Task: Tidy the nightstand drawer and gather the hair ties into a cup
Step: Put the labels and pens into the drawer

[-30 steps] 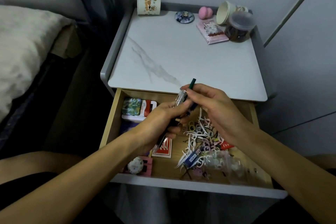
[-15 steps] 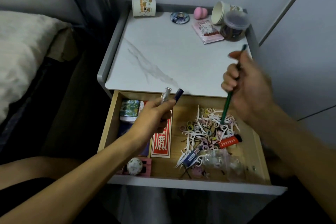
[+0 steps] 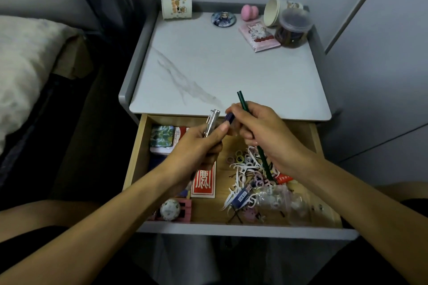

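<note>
Fingers of the left hand [image 3: 203,143] grip a silver metal pen [image 3: 212,121] and a dark blue pen [image 3: 229,117], those of the right hand [image 3: 261,132] a slim green pencil [image 3: 242,100], and a fumbled handover could drop one into the small coloured hair ties [image 3: 239,159] heaped mid-right in the wooden drawer [image 3: 135,164]

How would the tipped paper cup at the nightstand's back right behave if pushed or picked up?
The paper cup lies on its side, so a push would probably roll it in a curve, though the lidded jar beside it may stop it. Looks light; its thin wall likely dents under a firm grip.
</note>
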`<state>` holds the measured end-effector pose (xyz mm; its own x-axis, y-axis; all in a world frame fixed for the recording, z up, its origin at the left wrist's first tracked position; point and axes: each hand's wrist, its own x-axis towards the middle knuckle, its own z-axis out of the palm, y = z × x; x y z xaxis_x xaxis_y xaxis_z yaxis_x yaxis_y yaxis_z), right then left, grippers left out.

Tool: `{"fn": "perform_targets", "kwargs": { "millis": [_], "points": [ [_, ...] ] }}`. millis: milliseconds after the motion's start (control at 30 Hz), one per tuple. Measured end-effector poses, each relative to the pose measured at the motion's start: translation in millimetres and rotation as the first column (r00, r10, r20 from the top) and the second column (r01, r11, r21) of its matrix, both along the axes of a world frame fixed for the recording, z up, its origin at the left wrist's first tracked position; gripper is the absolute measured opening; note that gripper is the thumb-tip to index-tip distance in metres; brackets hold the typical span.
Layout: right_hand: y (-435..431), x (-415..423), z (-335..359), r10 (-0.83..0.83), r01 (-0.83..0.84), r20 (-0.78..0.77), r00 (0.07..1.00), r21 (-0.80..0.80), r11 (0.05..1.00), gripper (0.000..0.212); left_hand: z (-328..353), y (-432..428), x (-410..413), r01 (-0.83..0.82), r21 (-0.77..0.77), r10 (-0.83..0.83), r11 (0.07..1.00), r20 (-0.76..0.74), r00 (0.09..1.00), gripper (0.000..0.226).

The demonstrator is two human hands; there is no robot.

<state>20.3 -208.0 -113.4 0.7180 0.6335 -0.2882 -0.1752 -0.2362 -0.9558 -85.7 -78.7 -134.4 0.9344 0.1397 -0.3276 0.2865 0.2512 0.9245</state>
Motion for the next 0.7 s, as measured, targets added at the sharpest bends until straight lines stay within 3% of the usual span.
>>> {"fn": "perform_targets", "kwargs": {
  "millis": [100,200,333,500,633,700],
  "points": [
    [0,-1,-2,0.029,-0.030,-0.025,0.999,-0.039,0.999,0.024,-1,7,1,-0.180,-0.079,0.179,0.980,-0.022,0.984,0.014],
    [1,-10,-4,0.224,-0.215,0.040,0.974,-0.164,0.963,0.025,1,17,3,-0.324,-0.120,0.323,0.939,-0.021,0.946,0.020],
    [1,-17,-7,0.388,-0.367,0.068,0.919,-0.211,0.906,0.030,3,18,0,-0.302,-0.065,0.301,0.951,-0.025,0.953,0.033],
    [5,-21,-15,0.291,-0.303,-0.117,0.949,-0.094,0.948,0.029,4,18,-2,-0.342,-0.018,0.342,0.939,-0.031,0.939,0.023],
    [5,-18,-18,0.409,-0.390,0.026,0.912,-0.254,0.885,0.027,1,36,2,-0.473,0.014,0.473,0.881,-0.034,0.881,0.026],
    [2,-15,-20,0.501,-0.473,0.013,0.865,-0.310,0.825,0.021,-1,42,2,-0.498,0.000,0.498,0.867,-0.042,0.866,0.026]
  ]
}}
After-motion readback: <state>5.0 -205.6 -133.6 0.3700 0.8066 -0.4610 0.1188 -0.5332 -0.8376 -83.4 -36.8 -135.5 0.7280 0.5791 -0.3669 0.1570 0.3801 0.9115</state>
